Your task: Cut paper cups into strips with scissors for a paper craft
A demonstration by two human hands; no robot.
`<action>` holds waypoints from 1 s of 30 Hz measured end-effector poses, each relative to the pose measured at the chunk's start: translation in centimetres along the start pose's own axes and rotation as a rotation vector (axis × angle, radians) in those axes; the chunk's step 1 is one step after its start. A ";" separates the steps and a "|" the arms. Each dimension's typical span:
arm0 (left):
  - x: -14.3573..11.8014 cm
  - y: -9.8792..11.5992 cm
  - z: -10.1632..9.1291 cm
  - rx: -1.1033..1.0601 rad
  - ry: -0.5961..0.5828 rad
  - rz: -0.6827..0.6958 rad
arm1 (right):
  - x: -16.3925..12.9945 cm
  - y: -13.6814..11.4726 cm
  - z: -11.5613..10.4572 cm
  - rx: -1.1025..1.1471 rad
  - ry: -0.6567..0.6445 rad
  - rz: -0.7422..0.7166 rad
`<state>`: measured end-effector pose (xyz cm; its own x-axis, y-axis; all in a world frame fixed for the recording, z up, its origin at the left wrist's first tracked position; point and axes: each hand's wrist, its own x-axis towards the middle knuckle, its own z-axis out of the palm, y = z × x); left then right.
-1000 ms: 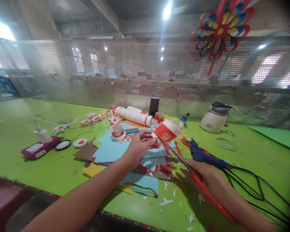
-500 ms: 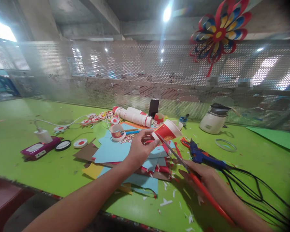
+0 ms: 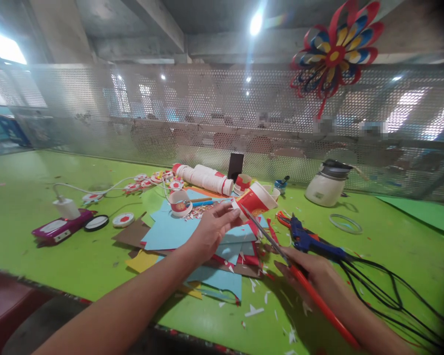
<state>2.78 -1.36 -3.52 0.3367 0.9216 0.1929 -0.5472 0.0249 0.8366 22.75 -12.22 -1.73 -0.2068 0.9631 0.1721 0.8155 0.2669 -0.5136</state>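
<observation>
In my left hand (image 3: 211, 230) is a red and white paper cup (image 3: 256, 199), tilted on its side with its mouth toward the right. My fingers pinch it at the base. My right hand (image 3: 306, 264) grips scissors with long red handles (image 3: 320, 301). Their metal blades reach up to the side of the cup, near its base. Whether they cut into the wall I cannot tell. Below the cup lies a pile of light blue paper sheets (image 3: 175, 230) with brown, yellow and red sheets among them.
Stacked paper cups (image 3: 203, 177) lie behind the pile, near a dark phone (image 3: 236, 166). A blue glue gun (image 3: 311, 239) with black cables is at right, and a white kettle-like jug (image 3: 325, 185) behind it. A purple power strip (image 3: 62, 227) sits at left. Paper scraps (image 3: 254, 310) litter the front.
My left hand has shifted slightly left and down, its fingers now straighter at the cup's base. The cup has moved very little. The scissors stay nearly still.
</observation>
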 end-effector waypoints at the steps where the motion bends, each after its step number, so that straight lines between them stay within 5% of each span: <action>1: 0.0 0.0 0.0 -0.030 -0.021 -0.028 | 0.0 0.0 0.0 0.002 0.001 -0.012; 14: -0.3 -0.1 0.3 0.179 0.099 0.145 | 0.1 0.4 0.7 -0.005 0.079 -0.050; 22: -0.3 -0.4 0.2 0.204 0.109 0.131 | 0.1 1.5 1.4 -0.003 0.069 -0.083; 30: -0.4 -0.2 0.3 0.214 0.116 0.128 | -0.2 0.0 0.6 -0.043 0.042 0.012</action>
<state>2.97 -1.85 -3.57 0.1786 0.9504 0.2547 -0.4010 -0.1661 0.9009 22.46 -12.35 -2.28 -0.1742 0.9638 0.2020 0.8406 0.2524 -0.4792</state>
